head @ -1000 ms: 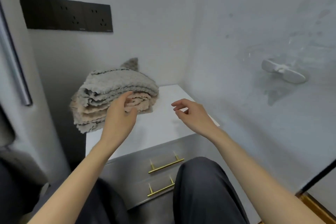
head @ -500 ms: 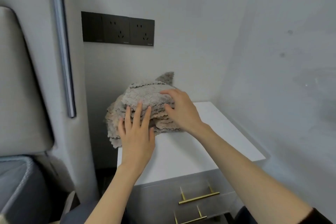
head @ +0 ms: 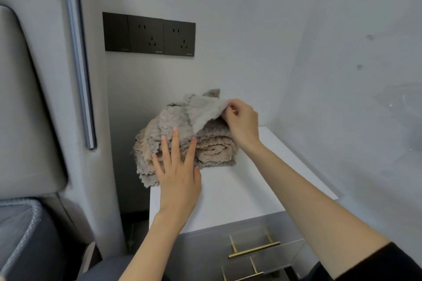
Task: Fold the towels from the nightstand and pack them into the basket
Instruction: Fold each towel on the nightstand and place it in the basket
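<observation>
The pile of towels (head: 212,148) sits on the far left corner of the white nightstand (head: 239,194), its rolled folds running roughly from 9 to 3 o'clock and its ragged left edge hanging a little over the side. The right hand (head: 242,124) pinches a corner of the top towel (head: 205,109) between thumb and fingertips, at about 1 o'clock from the pile's middle, and that grey corner is lifted clear while the rest of the sheet lies draped toward 9 o'clock. The left hand (head: 180,175) lies flat with straight, spread fingers against the near face of the pile at about 7 o'clock, gripping nothing, and seems to steady the lower layers. The peel probably needs to go up and toward 4 o'clock, away from the wall, since the right hand is the nearer one to the free edge. The basket is not in view; both drawers (head: 269,232) under the top are closed behind brass handles (head: 253,250), contents hidden
</observation>
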Motion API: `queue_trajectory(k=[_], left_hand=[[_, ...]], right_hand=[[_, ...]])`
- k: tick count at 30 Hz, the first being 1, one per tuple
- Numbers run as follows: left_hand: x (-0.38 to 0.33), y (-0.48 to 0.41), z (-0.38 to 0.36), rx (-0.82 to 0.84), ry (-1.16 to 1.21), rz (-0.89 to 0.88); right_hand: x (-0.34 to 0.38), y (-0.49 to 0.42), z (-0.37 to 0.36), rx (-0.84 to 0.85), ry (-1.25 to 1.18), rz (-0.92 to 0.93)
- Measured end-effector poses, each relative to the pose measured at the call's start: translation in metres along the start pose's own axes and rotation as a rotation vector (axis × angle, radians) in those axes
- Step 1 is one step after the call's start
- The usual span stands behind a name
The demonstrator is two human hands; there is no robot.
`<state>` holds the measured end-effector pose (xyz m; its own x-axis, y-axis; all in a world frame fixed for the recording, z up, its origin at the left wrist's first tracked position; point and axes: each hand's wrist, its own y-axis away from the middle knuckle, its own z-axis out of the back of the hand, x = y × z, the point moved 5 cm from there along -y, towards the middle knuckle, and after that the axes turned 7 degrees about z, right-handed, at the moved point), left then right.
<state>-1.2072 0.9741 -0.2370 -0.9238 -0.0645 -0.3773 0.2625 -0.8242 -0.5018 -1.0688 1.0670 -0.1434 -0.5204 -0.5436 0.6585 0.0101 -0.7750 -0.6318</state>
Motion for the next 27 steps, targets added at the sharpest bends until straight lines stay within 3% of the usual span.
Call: queue_trajectory(k=[4,9,13,15,18,21,24,27], left_hand=[[-0.010,0.006,0.001,0.002,-0.007,-0.016],[-0.040,0.019,-0.004,0.027,0.054,-0.148],[-0.059,0.027,-0.020,0.139,0.157,-0.201],[-0.068,0.030,-0.029,0.192,0.207,-0.210],[-0.075,0.031,-0.039,0.293,0.351,-0.101],[-0.077,0.029,-0.053,0.399,0.419,0.000],[-0.075,0.022,-0.062,0.454,0.423,0.058],[-0.074,0.013,-0.069,0.458,0.352,0.099]], right_hand=[[-0.018,-0.002,0.047,-0.212,-0.123,-0.143],[-0.047,0.033,0.097,-0.215,-0.084,-0.166],[-0.085,0.075,0.113,0.074,0.004,-0.284],[-0.096,0.095,0.118,0.240,0.111,-0.250],[-0.102,0.113,0.117,0.511,0.265,-0.132],[-0.109,0.116,0.118,0.680,0.281,-0.190],[-0.119,0.108,0.127,0.466,0.194,-0.297],[-0.137,0.102,0.136,0.255,0.279,-0.386]])
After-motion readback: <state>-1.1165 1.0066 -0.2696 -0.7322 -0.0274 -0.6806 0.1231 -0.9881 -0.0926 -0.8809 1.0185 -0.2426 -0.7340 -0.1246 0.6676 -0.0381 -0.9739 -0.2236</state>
